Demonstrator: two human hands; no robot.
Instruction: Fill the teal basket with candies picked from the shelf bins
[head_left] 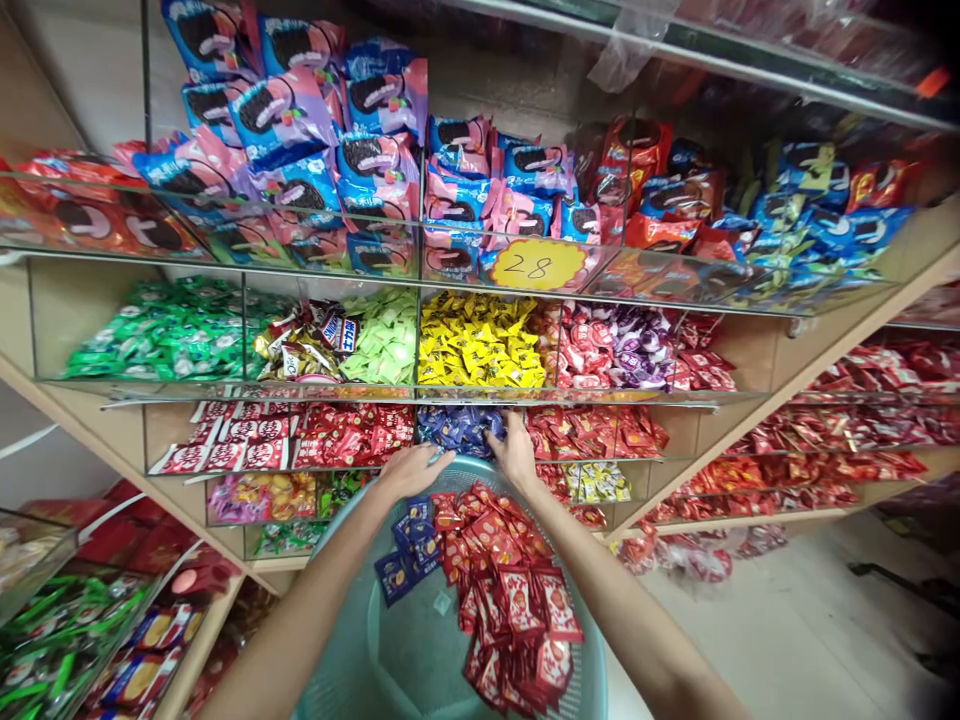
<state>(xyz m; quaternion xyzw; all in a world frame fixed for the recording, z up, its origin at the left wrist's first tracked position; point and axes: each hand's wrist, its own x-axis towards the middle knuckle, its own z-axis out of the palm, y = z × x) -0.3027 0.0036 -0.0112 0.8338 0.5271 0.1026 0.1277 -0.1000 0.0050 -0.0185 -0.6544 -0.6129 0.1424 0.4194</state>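
Both arms reach forward over a teal plastic basket to a shelf compartment of dark blue candy packets. My left hand lies at the compartment's front left, above the basket's far rim, with fingers stretched out and partly hidden. At the right side of the same compartment, my right hand has its thumb and fingers apart among the blue packets. Inside the basket are a few blue packets, orange-red packets and a pile of dark red packets.
Glass dividers part the neighbouring red packets and more red packets. Above lie yellow candies and green candies. A glass shelf with blue-pink cookie packs and a yellow "28" tag overhangs. Another shelf unit stands right.
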